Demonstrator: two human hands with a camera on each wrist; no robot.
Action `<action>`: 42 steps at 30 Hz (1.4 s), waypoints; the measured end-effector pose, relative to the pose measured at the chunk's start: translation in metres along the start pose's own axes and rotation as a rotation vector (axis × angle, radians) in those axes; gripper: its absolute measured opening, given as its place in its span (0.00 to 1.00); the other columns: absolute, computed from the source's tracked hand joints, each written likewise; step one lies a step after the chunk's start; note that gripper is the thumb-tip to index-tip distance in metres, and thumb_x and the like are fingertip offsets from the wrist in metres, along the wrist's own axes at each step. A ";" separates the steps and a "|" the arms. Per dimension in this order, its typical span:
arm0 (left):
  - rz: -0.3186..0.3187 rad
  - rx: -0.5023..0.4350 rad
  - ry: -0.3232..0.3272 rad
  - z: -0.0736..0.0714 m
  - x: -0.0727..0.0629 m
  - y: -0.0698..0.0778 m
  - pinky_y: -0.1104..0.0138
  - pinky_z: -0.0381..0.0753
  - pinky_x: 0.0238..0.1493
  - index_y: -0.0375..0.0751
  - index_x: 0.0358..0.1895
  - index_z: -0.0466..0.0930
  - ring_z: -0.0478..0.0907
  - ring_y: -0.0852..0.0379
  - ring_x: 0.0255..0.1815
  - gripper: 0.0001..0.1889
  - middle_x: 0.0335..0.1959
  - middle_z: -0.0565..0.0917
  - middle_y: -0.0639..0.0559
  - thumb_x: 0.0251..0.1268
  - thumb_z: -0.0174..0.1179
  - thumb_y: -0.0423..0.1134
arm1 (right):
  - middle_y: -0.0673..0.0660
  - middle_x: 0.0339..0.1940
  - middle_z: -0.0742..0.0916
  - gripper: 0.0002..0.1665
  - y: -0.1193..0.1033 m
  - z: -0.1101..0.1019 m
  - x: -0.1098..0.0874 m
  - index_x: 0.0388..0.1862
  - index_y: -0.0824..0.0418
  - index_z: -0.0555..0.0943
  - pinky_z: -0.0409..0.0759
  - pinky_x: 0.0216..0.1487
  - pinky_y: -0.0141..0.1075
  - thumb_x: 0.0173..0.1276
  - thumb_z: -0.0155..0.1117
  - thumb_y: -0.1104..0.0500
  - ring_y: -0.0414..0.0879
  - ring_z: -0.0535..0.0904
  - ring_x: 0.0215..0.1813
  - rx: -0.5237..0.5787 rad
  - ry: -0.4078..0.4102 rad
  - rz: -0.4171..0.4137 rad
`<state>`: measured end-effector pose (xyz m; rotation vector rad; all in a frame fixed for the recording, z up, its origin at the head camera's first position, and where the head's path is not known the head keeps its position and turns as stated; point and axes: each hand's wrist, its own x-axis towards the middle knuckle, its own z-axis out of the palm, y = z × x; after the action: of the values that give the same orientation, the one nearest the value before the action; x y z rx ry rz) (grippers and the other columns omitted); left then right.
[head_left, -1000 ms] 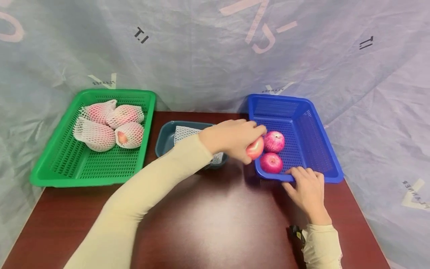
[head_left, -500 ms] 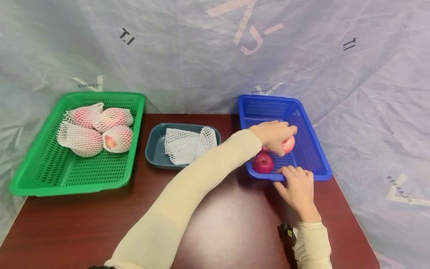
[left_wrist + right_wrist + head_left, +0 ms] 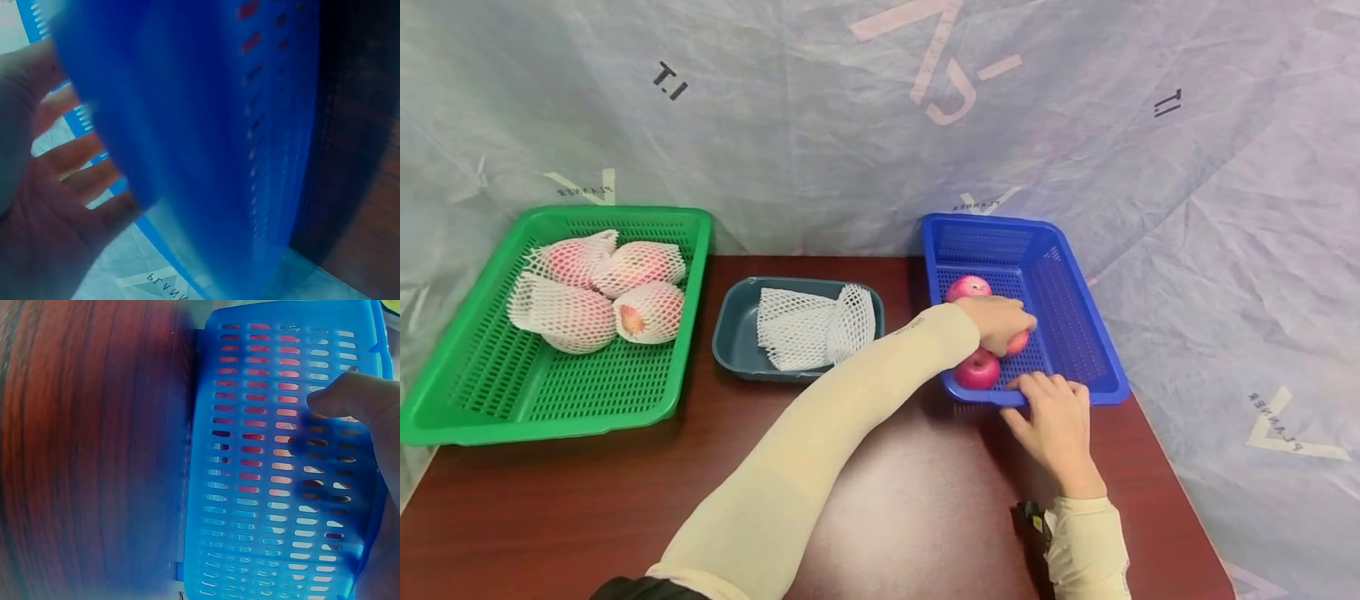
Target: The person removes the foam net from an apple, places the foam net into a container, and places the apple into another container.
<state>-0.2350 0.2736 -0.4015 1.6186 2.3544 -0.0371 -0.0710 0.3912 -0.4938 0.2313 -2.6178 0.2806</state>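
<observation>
My left hand [image 3: 994, 322] reaches into the blue basket [image 3: 1063, 292], its fingers curled over a red apple [image 3: 1018, 342] that is mostly hidden beneath them. Two more apples lie beside it at the basket's left side: a dark red one [image 3: 977, 370] at the front corner and a pink streaked one [image 3: 967, 287] farther back. My right hand [image 3: 1056, 425] grips the front rim, fingers inside and thumb [image 3: 334, 397] pressed on the outer wall. In the left wrist view the basket wall [image 3: 187, 125] blocks any sight of the apple, while the left fingers show behind it.
A dark teal tray [image 3: 733, 333] in the middle holds white foam nets [image 3: 797, 327]. On the left stands a green basket [image 3: 587, 429] with several fruits in foam nets [image 3: 576, 312]. A printed grey sheet [image 3: 820, 142] hangs behind the table.
My left hand has carried the apple over the rim into the blue basket, then drawn it slightly back toward the front left. The right hand keeps its grip on the rim.
</observation>
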 end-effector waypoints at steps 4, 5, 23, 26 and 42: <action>-0.036 -0.006 -0.026 -0.002 -0.007 0.001 0.70 0.69 0.54 0.52 0.56 0.77 0.72 0.60 0.54 0.13 0.52 0.78 0.55 0.71 0.56 0.39 | 0.53 0.31 0.84 0.10 -0.002 0.002 0.001 0.33 0.56 0.81 0.63 0.43 0.56 0.52 0.68 0.53 0.55 0.74 0.34 0.008 0.008 -0.009; -0.045 -0.016 -0.030 -0.003 -0.009 0.001 0.70 0.69 0.53 0.52 0.54 0.78 0.72 0.60 0.53 0.12 0.51 0.78 0.55 0.71 0.56 0.38 | 0.54 0.31 0.84 0.10 -0.002 0.002 0.001 0.33 0.56 0.81 0.63 0.43 0.56 0.52 0.68 0.53 0.56 0.74 0.34 0.009 0.006 -0.010; 0.033 0.081 0.124 -0.018 -0.117 -0.005 0.64 0.79 0.42 0.46 0.50 0.81 0.81 0.56 0.38 0.09 0.37 0.83 0.54 0.71 0.56 0.39 | 0.56 0.32 0.85 0.12 -0.002 0.001 0.002 0.34 0.58 0.82 0.63 0.43 0.58 0.52 0.71 0.55 0.58 0.75 0.35 0.037 -0.005 -0.003; 0.053 0.131 0.139 -0.010 -0.152 -0.004 0.63 0.79 0.41 0.44 0.48 0.81 0.82 0.53 0.37 0.09 0.38 0.83 0.52 0.70 0.55 0.36 | 0.57 0.31 0.85 0.12 -0.001 0.001 0.001 0.34 0.58 0.82 0.63 0.42 0.58 0.51 0.71 0.55 0.59 0.75 0.34 0.047 0.008 0.000; -0.065 0.154 0.230 0.051 -0.277 0.003 0.68 0.77 0.34 0.44 0.42 0.78 0.78 0.55 0.32 0.09 0.32 0.77 0.53 0.59 0.64 0.34 | 0.59 0.30 0.86 0.13 -0.001 -0.002 0.001 0.33 0.59 0.83 0.63 0.41 0.60 0.47 0.69 0.55 0.62 0.77 0.33 0.055 0.035 -0.014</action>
<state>-0.1292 0.0131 -0.3815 1.6957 2.6361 -0.0488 -0.0710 0.3908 -0.4916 0.2606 -2.5751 0.3486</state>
